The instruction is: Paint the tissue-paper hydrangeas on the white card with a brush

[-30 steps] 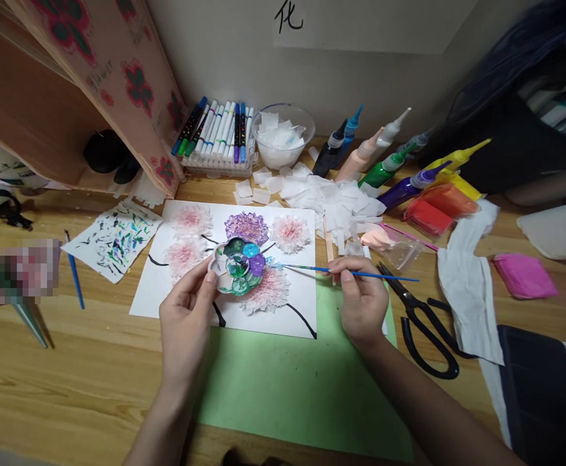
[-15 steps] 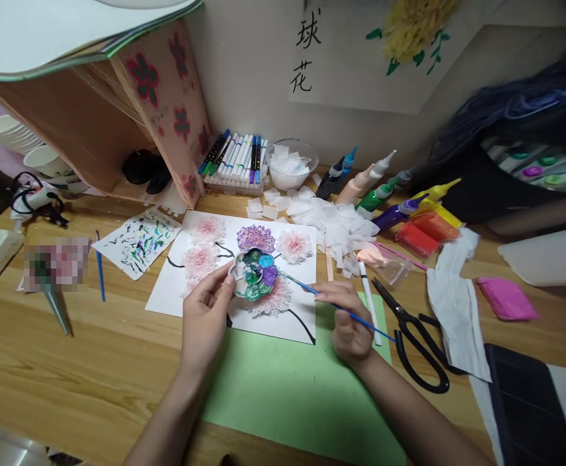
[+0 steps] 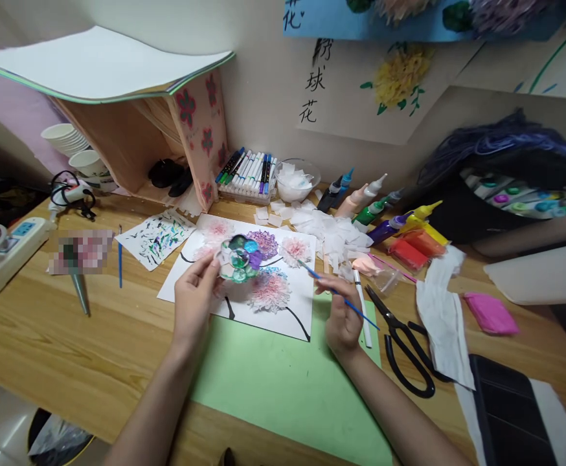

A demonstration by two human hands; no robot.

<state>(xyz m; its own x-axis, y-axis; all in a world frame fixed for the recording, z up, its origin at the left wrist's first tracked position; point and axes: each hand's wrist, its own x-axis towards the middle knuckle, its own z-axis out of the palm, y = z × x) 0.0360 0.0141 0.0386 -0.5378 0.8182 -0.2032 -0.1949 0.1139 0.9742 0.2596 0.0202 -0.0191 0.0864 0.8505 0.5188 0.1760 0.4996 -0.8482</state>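
A flower-shaped paint palette (image 3: pixel 239 259) with green, blue and purple wells is gripped at its left rim by my left hand (image 3: pixel 194 291). It is held above a white sheet (image 3: pixel 293 327) bearing fluffy paper flowers. My right hand (image 3: pixel 344 310) pinches a thin blue paintbrush (image 3: pixel 341 298), its tip pointing left near a pink flower (image 3: pixel 294 251) at the sheet's right. A purple flower (image 3: pixel 262 244) shows just behind the palette. Below it, a larger pink flower (image 3: pixel 269 290) has blue on its top edge. Part of the left flowers is hidden by my left hand and the palette.
A green sheet (image 3: pixel 283 382) lies under the white one. Black scissors (image 3: pixel 402 343) rest to the right, beside white paper strips (image 3: pixel 445 323). Paint bottles (image 3: pixel 375 210), torn white paper pieces (image 3: pixel 331 226) and a marker box (image 3: pixel 247 171) stand behind. A paint-smeared paper (image 3: pixel 157 236) lies left.
My left hand has moved the palette leftward over the sheet, uncovering the large pink flower's blue top. The brush has come away from the palette's edge. The camera view has shifted as well.
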